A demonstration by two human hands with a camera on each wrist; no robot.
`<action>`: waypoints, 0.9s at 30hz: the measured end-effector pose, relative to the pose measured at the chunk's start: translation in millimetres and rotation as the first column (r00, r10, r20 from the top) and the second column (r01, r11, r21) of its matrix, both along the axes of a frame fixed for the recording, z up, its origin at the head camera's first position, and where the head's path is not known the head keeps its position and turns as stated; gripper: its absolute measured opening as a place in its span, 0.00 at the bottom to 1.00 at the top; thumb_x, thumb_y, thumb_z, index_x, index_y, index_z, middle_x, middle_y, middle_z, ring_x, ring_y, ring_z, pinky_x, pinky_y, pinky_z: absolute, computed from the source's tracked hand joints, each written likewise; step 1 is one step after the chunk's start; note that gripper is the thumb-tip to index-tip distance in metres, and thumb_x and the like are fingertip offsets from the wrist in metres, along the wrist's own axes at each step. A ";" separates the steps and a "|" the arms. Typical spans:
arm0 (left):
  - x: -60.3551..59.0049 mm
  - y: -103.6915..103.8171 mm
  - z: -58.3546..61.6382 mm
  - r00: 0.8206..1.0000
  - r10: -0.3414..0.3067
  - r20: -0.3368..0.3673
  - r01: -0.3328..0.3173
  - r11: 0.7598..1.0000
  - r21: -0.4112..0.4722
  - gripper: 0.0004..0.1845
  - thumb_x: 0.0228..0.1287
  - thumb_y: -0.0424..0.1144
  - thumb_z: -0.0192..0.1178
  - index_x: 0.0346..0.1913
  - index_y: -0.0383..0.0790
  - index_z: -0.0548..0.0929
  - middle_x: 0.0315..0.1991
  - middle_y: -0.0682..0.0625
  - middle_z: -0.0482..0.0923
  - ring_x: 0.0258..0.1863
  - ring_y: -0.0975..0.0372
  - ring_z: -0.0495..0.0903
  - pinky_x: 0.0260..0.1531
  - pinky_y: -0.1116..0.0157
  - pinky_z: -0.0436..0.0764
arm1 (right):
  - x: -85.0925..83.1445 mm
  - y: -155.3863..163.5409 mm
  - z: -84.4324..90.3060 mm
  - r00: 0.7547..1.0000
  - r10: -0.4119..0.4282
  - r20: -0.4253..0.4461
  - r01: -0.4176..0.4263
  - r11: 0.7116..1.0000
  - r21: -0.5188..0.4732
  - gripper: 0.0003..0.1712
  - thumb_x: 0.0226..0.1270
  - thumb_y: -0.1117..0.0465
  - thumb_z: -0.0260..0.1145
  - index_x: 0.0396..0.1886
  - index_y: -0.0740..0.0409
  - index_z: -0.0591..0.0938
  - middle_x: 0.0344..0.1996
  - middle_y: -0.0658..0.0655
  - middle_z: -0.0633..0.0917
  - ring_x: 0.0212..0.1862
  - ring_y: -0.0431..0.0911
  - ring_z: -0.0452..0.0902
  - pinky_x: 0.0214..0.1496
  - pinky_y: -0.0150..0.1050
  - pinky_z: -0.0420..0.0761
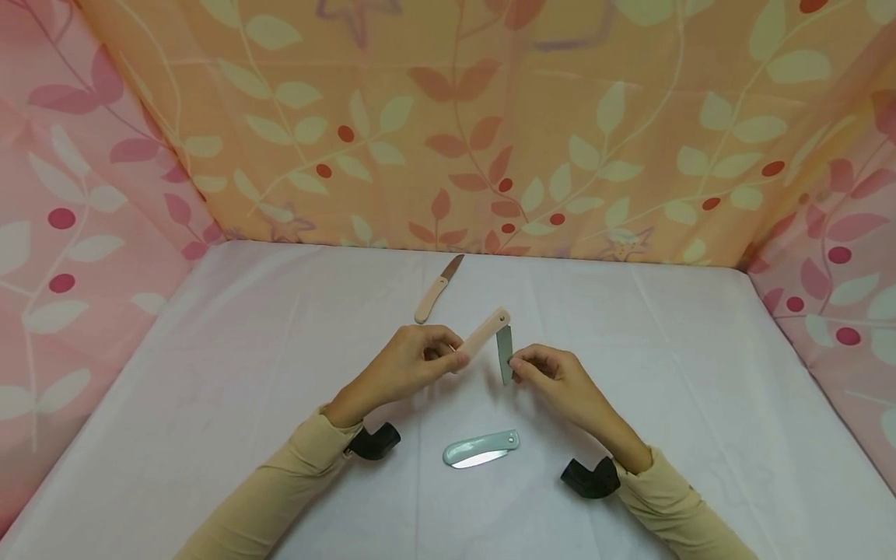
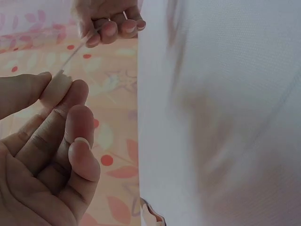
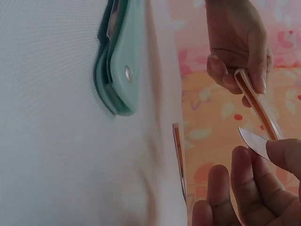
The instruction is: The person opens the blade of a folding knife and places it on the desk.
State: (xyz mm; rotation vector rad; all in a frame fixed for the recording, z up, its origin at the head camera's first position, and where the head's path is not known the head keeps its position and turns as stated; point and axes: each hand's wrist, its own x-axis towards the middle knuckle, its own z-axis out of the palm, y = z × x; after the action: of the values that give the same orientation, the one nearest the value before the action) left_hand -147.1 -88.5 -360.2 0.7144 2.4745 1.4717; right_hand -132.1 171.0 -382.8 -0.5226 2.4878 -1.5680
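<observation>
Between the two hands, above the table, is a folding knife (image 1: 483, 333) with a pale pinkish handle. Its blade (image 1: 505, 354) stands half out, at a sharp angle to the handle. My left hand (image 1: 409, 362) pinches the handle near its end between thumb and fingers. Thumb and fingertips of my right hand (image 1: 560, 381) pinch the blade. In the right wrist view, the handle (image 3: 257, 101) shows its long slot, and the blade tip points past my fingers. From the left wrist, the handle (image 2: 56, 92) appears end-on.
A teal folding knife (image 1: 480, 449) lies folded on the white cloth (image 1: 210, 389), close in front of the hands. Farther back, beyond the left hand, lies a cream-handled knife (image 1: 432, 300) with its blade out. Patterned curtains (image 1: 392, 117) enclose the back and sides.
</observation>
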 end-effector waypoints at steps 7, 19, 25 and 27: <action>1.4 2.6 0.5 0.999 0.011 0.048 -0.013 0.999 0.041 0.08 0.67 0.38 0.65 0.43 0.36 0.85 0.32 0.42 0.87 0.30 0.51 0.84 0.28 0.70 0.79 | 4.1 -4.7 0.2 1.000 -0.018 0.024 0.018 1.000 -0.024 0.13 0.69 0.58 0.67 0.44 0.64 0.84 0.38 0.62 0.88 0.39 0.49 0.85 0.42 0.33 0.80; 4.2 8.8 -6.3 0.999 0.048 -0.003 -0.048 0.997 0.067 0.10 0.67 0.40 0.64 0.45 0.37 0.82 0.30 0.42 0.86 0.25 0.64 0.77 0.26 0.71 0.74 | 7.6 -9.3 -0.7 0.999 -0.014 0.030 0.016 0.998 -0.068 0.13 0.68 0.61 0.68 0.44 0.68 0.83 0.36 0.63 0.88 0.37 0.43 0.85 0.42 0.33 0.82; 3.4 6.9 -3.1 0.999 0.054 -0.009 -0.053 0.996 0.070 0.08 0.65 0.39 0.67 0.41 0.37 0.83 0.27 0.42 0.86 0.23 0.64 0.79 0.25 0.70 0.75 | 4.9 -5.1 1.3 1.000 -0.013 0.007 0.013 0.999 -0.031 0.14 0.68 0.61 0.68 0.45 0.69 0.84 0.36 0.63 0.88 0.36 0.48 0.85 0.41 0.32 0.80; 2.8 5.9 -1.3 0.998 0.057 -0.008 -0.056 0.996 0.068 0.07 0.65 0.39 0.67 0.40 0.37 0.84 0.26 0.43 0.86 0.23 0.64 0.79 0.25 0.70 0.75 | 3.6 -2.8 2.6 1.000 -0.013 0.002 0.013 1.000 -0.018 0.14 0.68 0.61 0.68 0.45 0.68 0.84 0.36 0.63 0.88 0.36 0.50 0.84 0.40 0.33 0.80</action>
State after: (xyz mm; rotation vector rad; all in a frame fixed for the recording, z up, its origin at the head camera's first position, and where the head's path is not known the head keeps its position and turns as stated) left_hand -144.3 -82.6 -361.5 0.6709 2.4823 1.5829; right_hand -128.5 168.2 -380.2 -0.5079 2.4833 -1.5958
